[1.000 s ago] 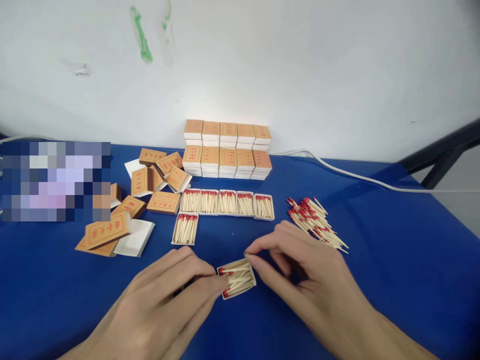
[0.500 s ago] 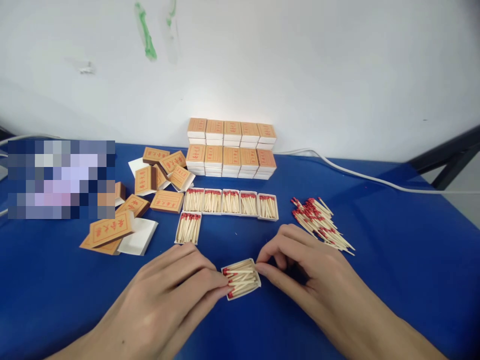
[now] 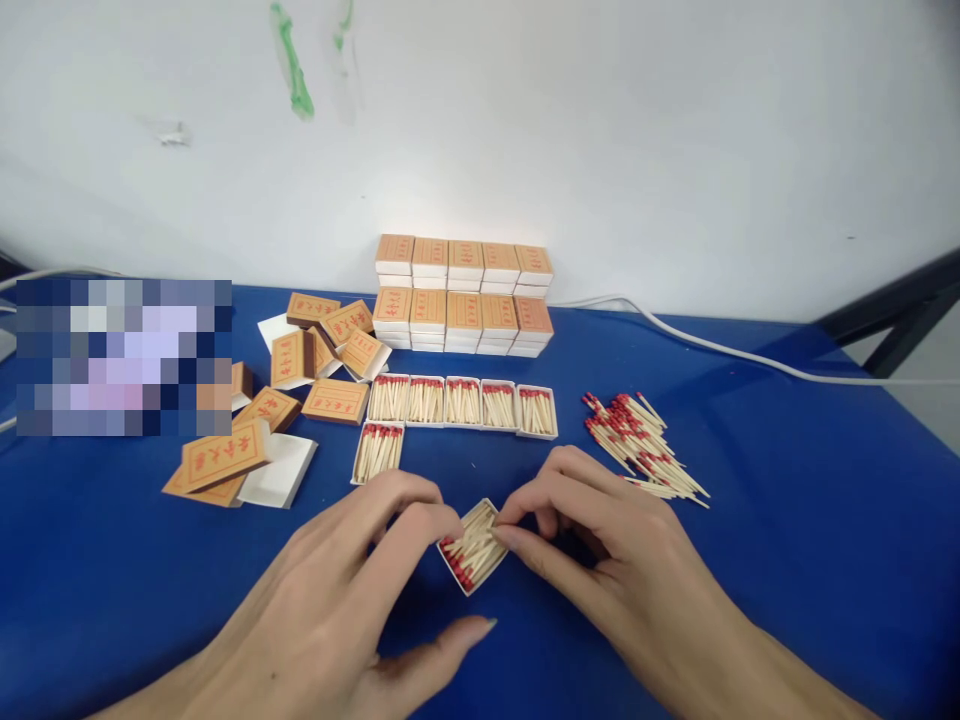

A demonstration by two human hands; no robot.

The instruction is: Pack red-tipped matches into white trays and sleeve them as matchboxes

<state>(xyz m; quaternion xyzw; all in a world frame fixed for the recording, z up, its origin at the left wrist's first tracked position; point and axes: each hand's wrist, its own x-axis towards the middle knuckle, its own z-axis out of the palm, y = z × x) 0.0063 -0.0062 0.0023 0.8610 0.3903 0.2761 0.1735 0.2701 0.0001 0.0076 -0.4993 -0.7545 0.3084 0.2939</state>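
An open white matchbox tray [image 3: 490, 572] sits at the front middle, turned cornerwise. Red-tipped matches [image 3: 469, 560] lie in it, heads toward the lower left, some askew. The fingertips of my right hand [image 3: 607, 540] are pinched at the tray's right edge, beside the match ends. My left hand [image 3: 352, 580] is open: its index fingertip rests by the tray's upper-left side, while the thumb is spread away below. Beyond my hands stands a row of filled trays [image 3: 463, 402], with one more filled tray [image 3: 377, 455] in front of its left end.
Closed matchboxes [image 3: 461, 315] are stacked in rows by the white wall [image 3: 637, 150]. Loose matchbox sleeves [image 3: 225, 455] lie heaped at left, near a blurred-out patch. To the right is a pile of matches [image 3: 645, 445] on the blue table [image 3: 810, 520]. A white cable [image 3: 720, 358] runs behind.
The tray has turned, so its match heads now point lower left. My left thumb has let go and spread away from it. My right fingers have shifted slightly left with the tray's edge.
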